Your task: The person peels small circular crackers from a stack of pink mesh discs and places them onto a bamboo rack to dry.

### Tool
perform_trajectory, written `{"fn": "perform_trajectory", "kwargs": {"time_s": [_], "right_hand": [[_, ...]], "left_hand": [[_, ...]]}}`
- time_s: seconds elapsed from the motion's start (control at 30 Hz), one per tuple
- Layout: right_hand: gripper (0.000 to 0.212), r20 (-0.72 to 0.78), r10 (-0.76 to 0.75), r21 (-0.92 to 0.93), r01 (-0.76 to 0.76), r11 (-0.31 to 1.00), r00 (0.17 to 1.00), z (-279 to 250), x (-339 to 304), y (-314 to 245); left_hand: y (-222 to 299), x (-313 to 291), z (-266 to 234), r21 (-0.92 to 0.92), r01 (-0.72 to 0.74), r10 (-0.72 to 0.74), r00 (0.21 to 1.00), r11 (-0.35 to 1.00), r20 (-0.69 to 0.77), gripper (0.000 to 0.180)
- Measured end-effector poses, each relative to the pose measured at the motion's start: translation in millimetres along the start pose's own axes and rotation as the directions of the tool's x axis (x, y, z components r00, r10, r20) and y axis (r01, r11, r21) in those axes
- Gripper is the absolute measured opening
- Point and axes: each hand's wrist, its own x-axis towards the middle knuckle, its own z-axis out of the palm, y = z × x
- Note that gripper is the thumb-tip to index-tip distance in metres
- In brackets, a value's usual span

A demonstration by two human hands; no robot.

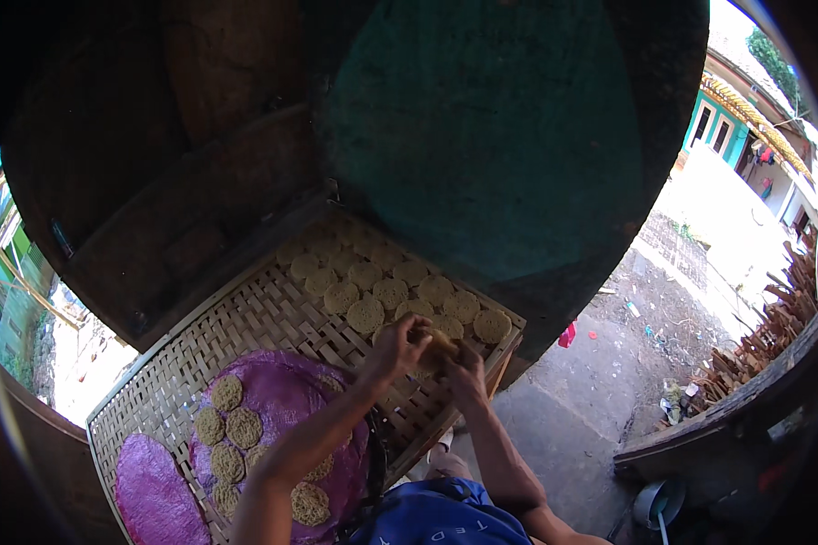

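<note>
Both my hands are over the right part of a woven bamboo tray (291, 318). Between them is a thin, round, tan cracker (439, 349), seen nearly edge-on and partly hidden by fingers. My left hand (398, 349) pinches its left side, and my right hand (465, 371) grips its right side. Rows of similar flat, lacy crackers (366, 315) lie on the weave just beyond. Left of my forearm, a round purple sheet (282, 372) carries several more crackers (244, 428). My left forearm covers part of that sheet.
A smaller purple oval sheet (159, 490) lies at the tray's near left. Behind the tray stands a dark wall with a teal panel (482, 118). At right are stacked firewood (763, 354), a concrete floor (563, 400) and a metal pot (659, 502) holding a stick-like handle.
</note>
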Motion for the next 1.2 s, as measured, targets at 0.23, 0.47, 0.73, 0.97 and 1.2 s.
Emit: {"fn": "perform_trajectory", "kwargs": {"time_s": [0.23, 0.47, 0.73, 0.97, 1.2], "right_hand": [[0.030, -0.145, -0.474, -0.791, 0.186, 0.582, 0.869, -56.7, 15.3, -9.5], [0.028, -0.115, -0.376, -0.904, 0.060, 0.423, 0.920, -58.4, 24.0, -13.9], [0.032, -0.122, -0.341, -0.844, 0.083, 0.529, 0.932, -64.0, 27.7, -18.2], [0.036, -0.066, -0.576, -0.900, 0.201, 0.388, 0.815, -44.8, 0.1, -35.9], [0.031, 0.621, -0.362, -0.433, 0.689, 0.581, 0.695, 64.5, -78.8, -22.2]], "left_hand": [[-20.6, 13.9, 77.5, 0.149, -0.024, 0.034, 0.997, 0.989, -0.068, 0.022], [-18.5, 14.6, 86.8, 0.357, -0.032, 0.066, 0.994, 0.934, -0.083, 0.020], [-10.9, 18.1, 72.9, 0.323, -0.032, 0.041, 0.999, 0.946, -0.022, 0.027], [21.3, -26.9, -19.3, 0.284, -0.117, 0.080, 0.987, 0.952, 0.138, 0.033], [8.6, -140.2, -147.1, 0.382, -0.039, 0.002, 0.995, 0.923, 0.096, 0.024]]}}
